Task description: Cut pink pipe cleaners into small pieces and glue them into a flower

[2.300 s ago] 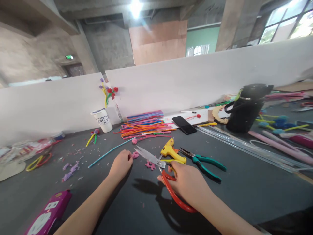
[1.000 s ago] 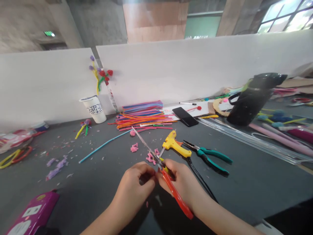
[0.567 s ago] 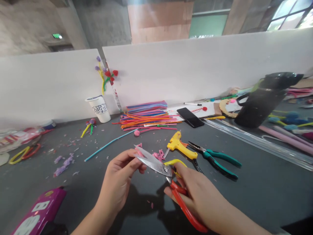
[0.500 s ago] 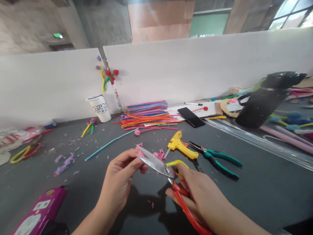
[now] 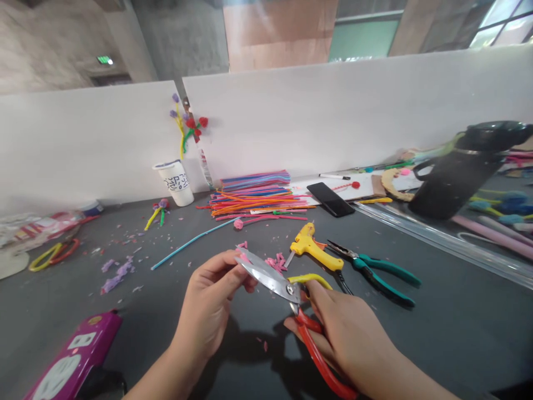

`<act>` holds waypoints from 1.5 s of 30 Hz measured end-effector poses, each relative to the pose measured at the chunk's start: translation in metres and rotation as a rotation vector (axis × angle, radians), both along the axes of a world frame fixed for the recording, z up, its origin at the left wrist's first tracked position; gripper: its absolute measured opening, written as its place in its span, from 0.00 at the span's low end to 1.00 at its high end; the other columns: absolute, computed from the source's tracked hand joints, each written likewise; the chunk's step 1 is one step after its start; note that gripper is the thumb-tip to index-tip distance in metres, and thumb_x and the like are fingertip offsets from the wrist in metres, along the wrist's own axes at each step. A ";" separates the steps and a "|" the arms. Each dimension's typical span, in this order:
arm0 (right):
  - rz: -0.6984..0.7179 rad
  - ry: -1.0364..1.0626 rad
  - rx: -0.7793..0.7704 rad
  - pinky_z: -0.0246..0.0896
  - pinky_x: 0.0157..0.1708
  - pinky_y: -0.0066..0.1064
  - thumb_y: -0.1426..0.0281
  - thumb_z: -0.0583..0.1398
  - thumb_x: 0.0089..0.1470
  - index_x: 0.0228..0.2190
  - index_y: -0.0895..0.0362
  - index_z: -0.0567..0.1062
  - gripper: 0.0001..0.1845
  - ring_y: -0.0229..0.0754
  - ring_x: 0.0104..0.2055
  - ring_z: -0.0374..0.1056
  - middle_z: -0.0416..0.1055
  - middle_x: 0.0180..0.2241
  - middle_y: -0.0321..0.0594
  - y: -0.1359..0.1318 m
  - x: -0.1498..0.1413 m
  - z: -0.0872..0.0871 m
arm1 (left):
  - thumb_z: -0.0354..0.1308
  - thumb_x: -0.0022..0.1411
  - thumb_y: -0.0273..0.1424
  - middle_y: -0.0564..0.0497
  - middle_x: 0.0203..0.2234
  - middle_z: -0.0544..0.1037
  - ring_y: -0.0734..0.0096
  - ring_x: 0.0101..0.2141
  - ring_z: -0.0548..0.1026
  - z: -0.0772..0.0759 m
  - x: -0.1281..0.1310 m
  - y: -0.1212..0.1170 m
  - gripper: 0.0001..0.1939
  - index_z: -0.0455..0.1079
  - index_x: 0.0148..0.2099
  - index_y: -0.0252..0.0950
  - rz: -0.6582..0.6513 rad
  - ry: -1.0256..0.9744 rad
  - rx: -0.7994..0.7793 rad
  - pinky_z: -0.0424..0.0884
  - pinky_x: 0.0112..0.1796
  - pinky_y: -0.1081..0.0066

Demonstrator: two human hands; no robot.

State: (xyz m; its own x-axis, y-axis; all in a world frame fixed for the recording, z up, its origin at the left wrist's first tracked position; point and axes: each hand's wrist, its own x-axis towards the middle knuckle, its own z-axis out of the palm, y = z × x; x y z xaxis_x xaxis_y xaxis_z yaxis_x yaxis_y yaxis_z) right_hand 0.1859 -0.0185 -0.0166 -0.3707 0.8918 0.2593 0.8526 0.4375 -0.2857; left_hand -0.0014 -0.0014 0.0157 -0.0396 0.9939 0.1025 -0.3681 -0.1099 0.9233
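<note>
My right hand (image 5: pixel 337 328) is wrapped round the scissors (image 5: pixel 272 279), which have a red and a yellow handle. Their blades point left, close together, with the tips at the fingers of my left hand (image 5: pixel 219 291). Between thumb and forefinger, that hand pinches a short pink pipe cleaner piece (image 5: pixel 243 245), mostly hidden by the fingers and blades. Just behind the blades lie cut pink bits (image 5: pixel 277 262) on the dark table. A yellow glue gun (image 5: pixel 316 249) lies beyond my right hand, beside teal-handled pliers (image 5: pixel 375 269).
Bundled coloured pipe cleaners (image 5: pixel 254 197) lie near the white partition (image 5: pixel 312 122), by a phone (image 5: pixel 331 199). A paper cup (image 5: pixel 177 186) stands left and a black jug (image 5: pixel 453 178) right. Purple scraps (image 5: pixel 120 275), a magenta box (image 5: pixel 77 353) and another pair of scissors (image 5: pixel 52 255) are at left.
The whole view has shifted slightly, so things on the table appear a little further right. Both hands keep nearly the same grip, the scissor blades still at the pink piece.
</note>
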 end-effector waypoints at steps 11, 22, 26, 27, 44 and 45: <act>-0.006 -0.046 0.055 0.51 0.20 0.29 0.52 0.51 0.52 0.29 0.56 0.64 0.19 0.45 0.21 0.68 0.70 0.21 0.38 -0.001 -0.001 -0.001 | 0.61 0.48 0.28 0.55 0.18 0.72 0.77 0.22 0.68 0.000 -0.001 0.000 0.02 0.73 0.26 0.35 -0.002 0.043 -0.012 0.66 0.25 0.77; 0.005 -0.024 0.110 0.51 0.18 0.28 0.54 0.52 0.52 0.27 0.55 0.63 0.17 0.42 0.18 0.66 0.68 0.18 0.35 -0.001 -0.002 -0.001 | 0.62 0.49 0.28 0.55 0.17 0.72 0.79 0.22 0.68 0.001 -0.001 0.000 0.03 0.73 0.25 0.34 -0.026 0.019 -0.028 0.64 0.24 0.79; 0.024 -0.002 0.162 0.51 0.17 0.27 0.55 0.53 0.53 0.26 0.54 0.61 0.16 0.40 0.17 0.65 0.67 0.17 0.33 -0.001 -0.001 -0.003 | 0.61 0.50 0.28 0.55 0.18 0.72 0.79 0.22 0.68 0.002 -0.002 -0.001 0.03 0.73 0.26 0.34 -0.034 0.016 -0.017 0.64 0.25 0.80; 0.031 0.003 0.172 0.51 0.17 0.27 0.55 0.53 0.53 0.26 0.54 0.61 0.16 0.40 0.17 0.65 0.67 0.17 0.33 0.000 -0.001 -0.003 | 0.61 0.51 0.28 0.55 0.18 0.72 0.79 0.22 0.68 0.002 -0.002 -0.001 0.03 0.73 0.27 0.34 -0.035 0.016 -0.009 0.64 0.25 0.80; 0.000 0.060 0.145 0.46 0.17 0.27 0.55 0.53 0.51 0.22 0.54 0.59 0.17 0.39 0.15 0.61 0.63 0.14 0.32 0.000 0.002 0.001 | 0.59 0.52 0.26 0.56 0.20 0.71 0.80 0.23 0.68 0.000 -0.004 0.002 0.03 0.71 0.27 0.34 -0.050 0.042 0.041 0.64 0.26 0.80; -0.013 0.134 0.066 0.46 0.17 0.26 0.56 0.54 0.50 0.21 0.53 0.58 0.16 0.37 0.15 0.59 0.61 0.14 0.31 0.001 0.001 0.002 | 0.59 0.52 0.26 0.56 0.20 0.71 0.80 0.23 0.68 0.000 -0.003 0.002 0.03 0.71 0.27 0.34 -0.081 0.046 0.022 0.64 0.26 0.80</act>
